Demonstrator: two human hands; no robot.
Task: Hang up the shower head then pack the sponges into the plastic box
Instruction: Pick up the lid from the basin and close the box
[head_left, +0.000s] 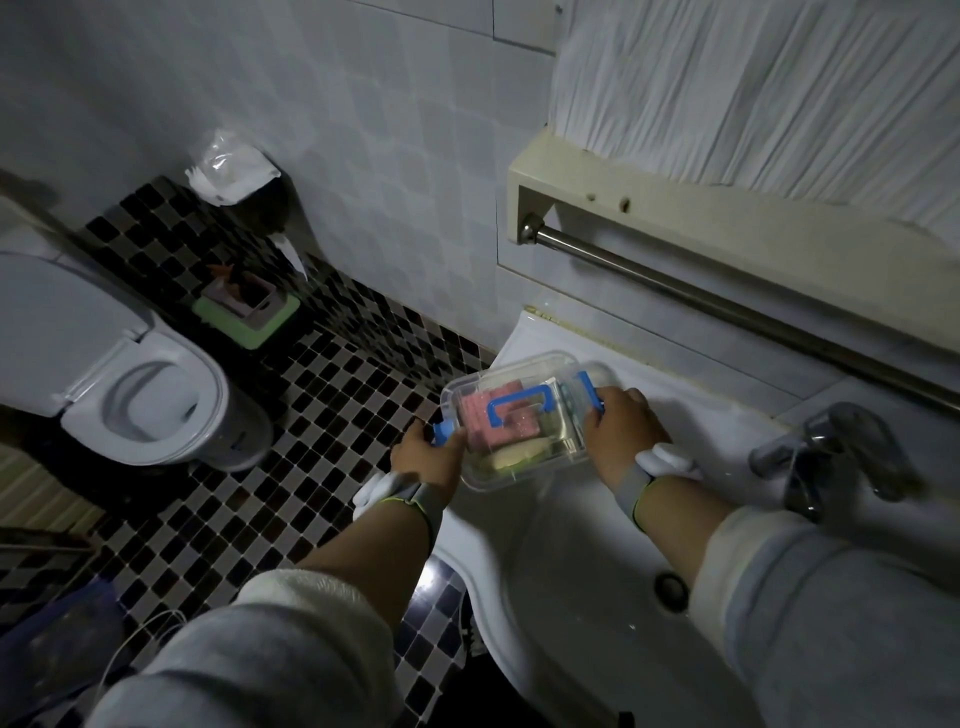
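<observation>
A clear plastic box (540, 457) with a blue handle on its lid rests on the left rim of the white sink (561, 525). Inside it lie a pink sponge (480, 410) and a yellowish sponge (511, 454). My left hand (428, 452) grips the box's left end at a blue latch (441, 432). At the right end my right hand (621, 428) holds the other blue latch (587, 389). The lid sits on the box. No shower head is in view.
A chrome tap (826, 457) stands at the sink's right. A steel towel rail (727, 306) runs along the wall above. A toilet (140, 400) with its lid up, a lined bin (234, 176) and a green holder (247, 312) sit on the chequered floor at left.
</observation>
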